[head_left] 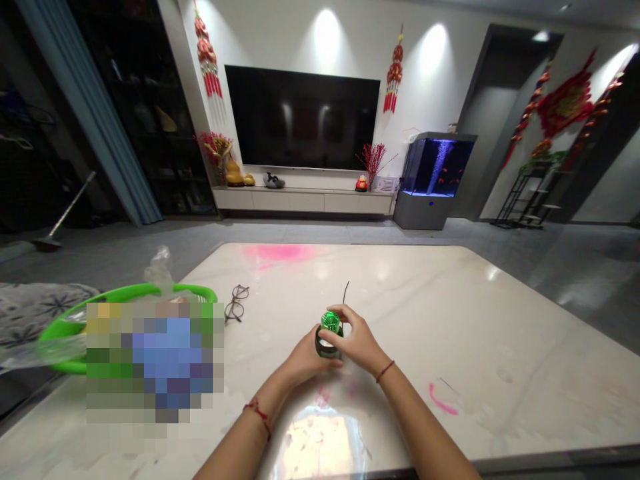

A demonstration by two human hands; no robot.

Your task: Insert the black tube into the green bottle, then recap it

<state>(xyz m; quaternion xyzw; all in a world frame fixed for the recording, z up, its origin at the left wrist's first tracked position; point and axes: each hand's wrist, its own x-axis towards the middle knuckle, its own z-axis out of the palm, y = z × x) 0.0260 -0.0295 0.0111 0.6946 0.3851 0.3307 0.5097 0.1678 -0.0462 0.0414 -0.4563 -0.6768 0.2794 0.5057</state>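
Left hand (pixel 303 360) clasps the dark jar (pixel 326 351), right hand (pixel 359 339) the green cap (pixel 330 321) — probably stiff, slick, best gripped by the sides.

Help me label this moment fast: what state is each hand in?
Left hand: closed, holding the dark green container.
Right hand: closed, thumb and fingers on the green cap.

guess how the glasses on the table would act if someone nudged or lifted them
The glasses are probably light and easy to bend, as their frame looks thin. Nudged, they would likely slide, since the tabletop looks smooth and shiny. Rolling seems unlikely, given their wide two-lens shape.
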